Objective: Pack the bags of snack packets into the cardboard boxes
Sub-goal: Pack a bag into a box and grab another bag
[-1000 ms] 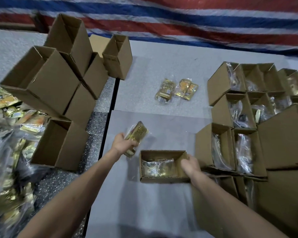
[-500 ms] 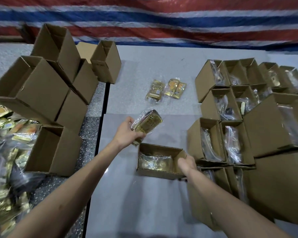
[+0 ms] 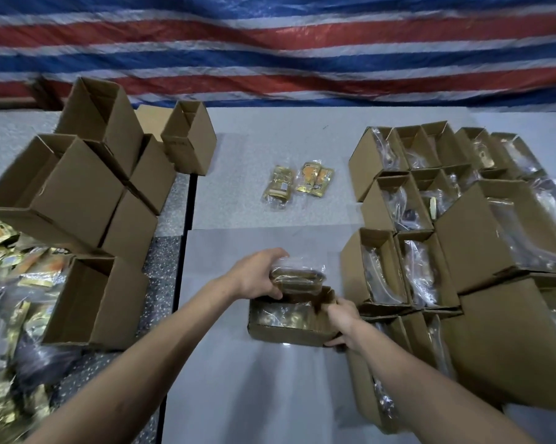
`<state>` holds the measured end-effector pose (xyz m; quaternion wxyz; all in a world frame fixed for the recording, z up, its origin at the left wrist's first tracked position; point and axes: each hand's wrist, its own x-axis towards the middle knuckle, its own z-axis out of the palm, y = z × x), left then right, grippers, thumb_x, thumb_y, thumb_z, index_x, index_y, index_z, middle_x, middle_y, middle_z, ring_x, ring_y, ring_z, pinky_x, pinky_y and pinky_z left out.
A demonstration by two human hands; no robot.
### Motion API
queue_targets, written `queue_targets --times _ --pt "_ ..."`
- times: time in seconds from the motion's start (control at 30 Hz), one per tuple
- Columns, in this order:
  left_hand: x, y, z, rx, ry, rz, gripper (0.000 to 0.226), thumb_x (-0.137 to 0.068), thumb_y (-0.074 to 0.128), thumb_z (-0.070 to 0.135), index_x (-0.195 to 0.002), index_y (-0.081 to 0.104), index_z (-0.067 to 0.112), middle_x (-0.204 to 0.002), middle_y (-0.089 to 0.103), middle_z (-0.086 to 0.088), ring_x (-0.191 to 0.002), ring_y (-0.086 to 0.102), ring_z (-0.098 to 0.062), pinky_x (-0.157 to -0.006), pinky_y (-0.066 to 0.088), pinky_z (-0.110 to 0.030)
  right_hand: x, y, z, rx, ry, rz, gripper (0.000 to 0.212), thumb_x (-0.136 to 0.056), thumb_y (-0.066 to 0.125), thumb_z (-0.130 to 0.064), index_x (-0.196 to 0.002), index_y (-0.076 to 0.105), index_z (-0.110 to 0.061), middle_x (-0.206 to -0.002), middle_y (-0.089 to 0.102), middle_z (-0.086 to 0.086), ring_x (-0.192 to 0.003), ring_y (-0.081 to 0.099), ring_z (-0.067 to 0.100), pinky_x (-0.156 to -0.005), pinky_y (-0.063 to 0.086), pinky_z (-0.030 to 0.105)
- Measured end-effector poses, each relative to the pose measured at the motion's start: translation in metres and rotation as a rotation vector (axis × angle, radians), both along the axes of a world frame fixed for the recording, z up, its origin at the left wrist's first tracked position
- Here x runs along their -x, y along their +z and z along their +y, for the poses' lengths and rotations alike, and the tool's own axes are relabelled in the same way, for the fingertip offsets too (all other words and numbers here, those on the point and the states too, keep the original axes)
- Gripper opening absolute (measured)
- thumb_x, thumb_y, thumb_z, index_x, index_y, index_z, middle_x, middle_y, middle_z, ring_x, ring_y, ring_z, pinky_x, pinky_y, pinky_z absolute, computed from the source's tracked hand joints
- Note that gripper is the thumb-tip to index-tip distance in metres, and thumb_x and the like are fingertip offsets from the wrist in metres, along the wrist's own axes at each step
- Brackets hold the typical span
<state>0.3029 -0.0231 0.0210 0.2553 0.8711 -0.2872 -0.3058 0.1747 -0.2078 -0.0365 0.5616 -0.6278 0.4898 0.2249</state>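
A small open cardboard box (image 3: 283, 333) lies on the grey table in front of me, with one clear bag of gold packets inside it. My left hand (image 3: 254, 277) grips a second clear bag of gold snack packets (image 3: 297, 277) right above the box's far rim. My right hand (image 3: 342, 318) holds the box by its right wall, fingers curled over the edge. Two more bags of packets (image 3: 297, 184) lie farther back on the table.
Several empty boxes (image 3: 87, 193) are piled at the left, one more (image 3: 94, 299) stands near my left arm. Several filled boxes (image 3: 398, 267) crowd the right side. Loose gold packets in plastic (image 3: 10, 299) heap at the far left. A striped tarp hangs behind.
My left hand has carried the bag from left of the box to just over its opening and turned it flat. My right hand has stayed on the box's right side.
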Motion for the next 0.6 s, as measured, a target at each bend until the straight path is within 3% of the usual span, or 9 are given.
queue_targets --times 0.07,0.13,0.27,0.43,0.6 --pt "0.003 0.001 -0.006 -0.038 -0.052 -0.033 0.065 -0.064 0.088 0.034 -0.116 0.05 0.028 -0.102 0.064 0.008 -0.096 0.06 -0.02 -0.078 0.048 -0.035 0.001 -0.001 0.0 -0.008 0.015 0.012 0.026 -0.097 0.052 -0.017 -0.121 0.06 -0.024 -0.117 0.063 0.016 -0.089 0.064 0.042 -0.075 0.058 0.06" --pt "0.005 -0.001 -0.009 -0.078 -0.09 -0.062 0.064 -0.062 0.087 0.043 -0.106 0.041 0.031 -0.09 0.057 0.011 -0.085 0.055 -0.019 -0.068 0.04 -0.033 0.002 -0.002 0.0 -0.024 0.027 0.018 0.028 -0.096 0.053 -0.016 -0.123 0.059 -0.023 -0.119 0.063 0.017 -0.09 0.065 0.044 -0.068 0.061 0.054" --pt "0.013 -0.012 -0.013 -0.166 -0.144 -0.105 0.068 -0.064 0.084 0.054 -0.105 0.036 0.03 -0.088 0.051 0.006 -0.079 0.05 -0.02 -0.065 0.036 -0.034 0.003 -0.002 -0.001 -0.05 0.016 0.002 0.024 -0.095 0.049 -0.007 -0.111 0.06 -0.02 -0.102 0.065 0.015 -0.084 0.065 0.037 -0.055 0.059 0.043" --pt "0.024 -0.028 -0.011 -0.226 -0.205 -0.089 0.044 -0.077 0.076 0.045 -0.095 0.038 0.031 -0.102 0.062 -0.001 -0.089 0.055 -0.024 -0.069 0.036 -0.034 0.002 -0.004 -0.001 0.028 0.077 -0.017 0.022 -0.092 0.05 -0.008 -0.104 0.066 -0.018 -0.093 0.069 0.007 -0.084 0.065 0.024 -0.063 0.053 0.029" --pt "0.03 -0.034 -0.007 -0.212 -0.185 -0.082 0.035 -0.076 0.072 0.029 -0.086 0.039 0.028 -0.097 0.061 0.004 -0.09 0.055 -0.023 -0.063 0.033 -0.033 0.003 -0.003 0.002 0.086 0.094 -0.024 0.022 -0.085 0.051 -0.001 -0.092 0.066 -0.017 -0.095 0.07 0.008 -0.091 0.065 0.026 -0.065 0.05 0.024"
